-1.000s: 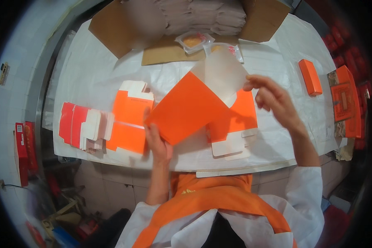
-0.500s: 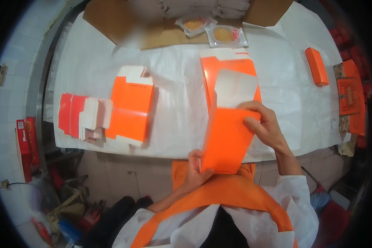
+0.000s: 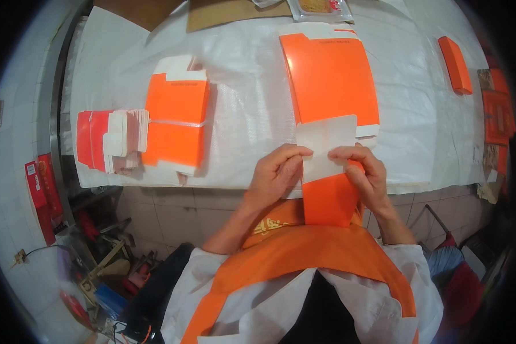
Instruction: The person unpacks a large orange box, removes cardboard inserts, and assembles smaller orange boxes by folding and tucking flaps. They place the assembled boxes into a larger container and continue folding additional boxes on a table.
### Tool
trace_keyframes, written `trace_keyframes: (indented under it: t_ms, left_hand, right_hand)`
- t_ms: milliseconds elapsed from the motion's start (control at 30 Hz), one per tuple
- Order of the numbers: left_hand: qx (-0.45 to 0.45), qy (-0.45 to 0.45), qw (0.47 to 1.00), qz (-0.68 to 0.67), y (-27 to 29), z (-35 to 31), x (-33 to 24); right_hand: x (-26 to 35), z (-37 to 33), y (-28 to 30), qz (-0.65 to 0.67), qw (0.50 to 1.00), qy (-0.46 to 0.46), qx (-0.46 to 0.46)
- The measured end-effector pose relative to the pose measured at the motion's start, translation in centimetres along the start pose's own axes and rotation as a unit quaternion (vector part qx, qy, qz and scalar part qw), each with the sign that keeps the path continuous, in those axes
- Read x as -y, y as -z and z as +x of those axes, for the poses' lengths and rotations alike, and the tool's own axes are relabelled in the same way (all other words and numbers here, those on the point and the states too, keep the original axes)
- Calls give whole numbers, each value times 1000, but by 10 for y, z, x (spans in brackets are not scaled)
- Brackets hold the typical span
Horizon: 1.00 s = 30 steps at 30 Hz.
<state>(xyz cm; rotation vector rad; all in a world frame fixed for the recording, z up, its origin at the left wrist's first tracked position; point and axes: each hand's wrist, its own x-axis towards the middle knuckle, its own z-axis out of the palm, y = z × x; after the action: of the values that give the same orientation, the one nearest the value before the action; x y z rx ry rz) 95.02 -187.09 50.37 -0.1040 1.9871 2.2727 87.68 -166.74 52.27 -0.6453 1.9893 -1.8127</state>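
Observation:
An orange carton (image 3: 329, 200) with a white end flap hangs over the table's near edge, in front of my apron. My left hand (image 3: 277, 173) is closed at the left edge of the white flap, thumb and forefinger pinching it. My right hand (image 3: 364, 175) grips the carton's right side, its fingertips over the flap and the orange edge. Just beyond the carton lies a stack of flat orange cartons (image 3: 332, 77) with white tabs; the flap overlaps its near end.
Left on the white-covered table (image 3: 246, 97) lie a banded bundle of orange cartons (image 3: 175, 109) and red-and-white cartons (image 3: 94, 140). A closed orange box (image 3: 456, 66) stands far right. A wrapped round pastry (image 3: 318, 7) and brown cardboard (image 3: 235, 14) lie at the back.
My left hand has moved from the carton's lower corner up to its white flap. My right hand has shifted slightly, and the carton sits lower against the stack. The view has tilted nearer.

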Motion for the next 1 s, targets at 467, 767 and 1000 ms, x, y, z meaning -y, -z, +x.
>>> trace_keyframes:
  t_ms: [467, 767, 1000]
  left_hand:
    - [216, 104, 963, 125, 20, 35, -25]
    - [-10, -166, 976, 137, -6, -5, -9]
    - [-115, -223, 952, 177, -16, -16, 5]
  right_hand:
    - [-33, -15, -11, 115, 991, 63, 15]
    - [-31, -14, -25, 101, 978, 117, -141]
    - [-14, -4, -35, 297, 939, -89, -152]
